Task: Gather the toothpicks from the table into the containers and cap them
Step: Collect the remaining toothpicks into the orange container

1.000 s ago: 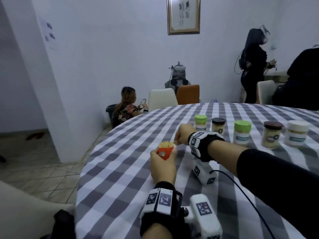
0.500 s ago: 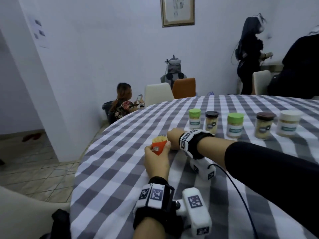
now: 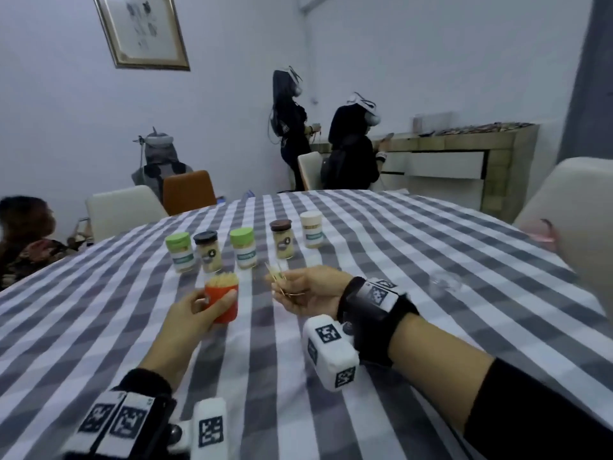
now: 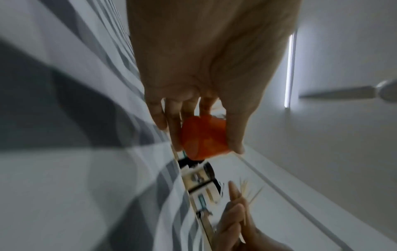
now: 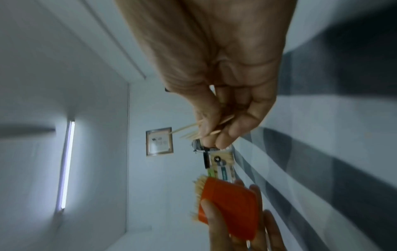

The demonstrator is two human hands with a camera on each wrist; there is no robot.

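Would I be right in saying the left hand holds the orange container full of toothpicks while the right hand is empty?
Not quite: the right hand is not empty. It pinches a few loose toothpicks, as the head view shows. The left hand does hold the orange container full of toothpicks.

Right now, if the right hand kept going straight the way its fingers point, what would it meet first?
Probably the orange container of toothpicks held by the left hand: the right hand, pinching a few toothpicks, points left toward it. Depth is unclear, so it might pass just behind.
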